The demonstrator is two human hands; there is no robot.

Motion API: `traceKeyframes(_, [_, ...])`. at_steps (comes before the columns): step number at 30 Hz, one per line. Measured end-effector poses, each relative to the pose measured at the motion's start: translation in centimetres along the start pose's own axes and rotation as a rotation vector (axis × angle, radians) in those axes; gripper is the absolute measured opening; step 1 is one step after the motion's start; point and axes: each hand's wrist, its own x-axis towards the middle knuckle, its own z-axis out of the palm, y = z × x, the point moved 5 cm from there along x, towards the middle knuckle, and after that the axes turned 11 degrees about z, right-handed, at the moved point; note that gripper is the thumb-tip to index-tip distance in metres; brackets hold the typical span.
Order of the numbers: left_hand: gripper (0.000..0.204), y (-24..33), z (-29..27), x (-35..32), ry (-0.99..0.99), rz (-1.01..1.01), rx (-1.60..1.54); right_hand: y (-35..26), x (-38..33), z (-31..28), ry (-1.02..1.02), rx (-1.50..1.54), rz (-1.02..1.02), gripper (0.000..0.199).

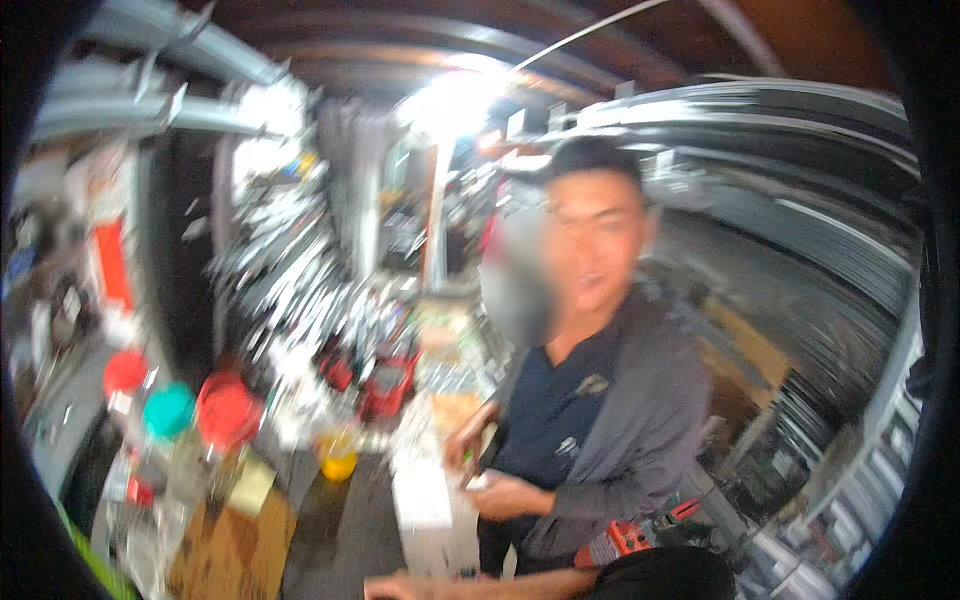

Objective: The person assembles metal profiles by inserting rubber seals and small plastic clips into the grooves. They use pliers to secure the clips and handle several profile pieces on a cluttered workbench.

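Note:
Along the lower edge, a bare forearm runs leftward from a black sleeve; it appears to be my right arm. My right hand (395, 588) is cut off by the frame edge and blurred, so its fingers and anything in them cannot be made out. It is nearest the dark tabletop (335, 530) and a white sheet (422, 497). My left hand is out of view. Across from me, a person in a grey jacket (655, 420) holds both hands (508, 494) close together over the sheet, around something small and blurred.
Jars with red lids (228, 410) and a teal lid (168, 411) stand at left, by a brown wooden board (232, 545). A cup of yellow-orange contents (338, 458) sits near a red basket (388, 385). An orange-red tool (625, 540) lies at right. Stacked metal lengths (830, 290) line the wall.

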Motion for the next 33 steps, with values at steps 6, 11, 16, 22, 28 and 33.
traceKeyframes(6, [0.028, 6.1, 2.7, -1.0, 0.118, 0.148, -0.531, -14.1, 1.8, 2.5, -0.060, 0.220, -0.075, 0.014])
traceKeyframes(11, [0.027, 10.9, 2.6, -0.9, -0.011, 0.256, -0.928, -19.5, 2.7, 1.9, 0.011, 0.284, -0.250, 0.011])
traceKeyframes(16, [0.040, 13.9, 1.5, -2.8, 0.183, 0.598, -0.342, -22.4, 3.2, 2.1, -0.073, 0.366, -0.332, 0.012])
traceKeyframes(22, [0.056, 15.7, 1.2, -4.0, 0.172, 1.017, 0.170, -23.1, 2.1, 1.6, -0.176, 0.255, -0.410, 0.014])
traceKeyframes(28, [0.058, 15.4, 1.8, -4.1, 0.149, 0.993, 0.129, -23.1, 1.2, 0.6, -0.155, 0.573, -0.374, 0.015])
traceKeyframes(33, [0.058, 15.8, 2.8, -4.7, 0.068, 1.041, 0.103, -21.5, 0.9, 1.7, -0.280, 0.819, -0.110, 0.010])
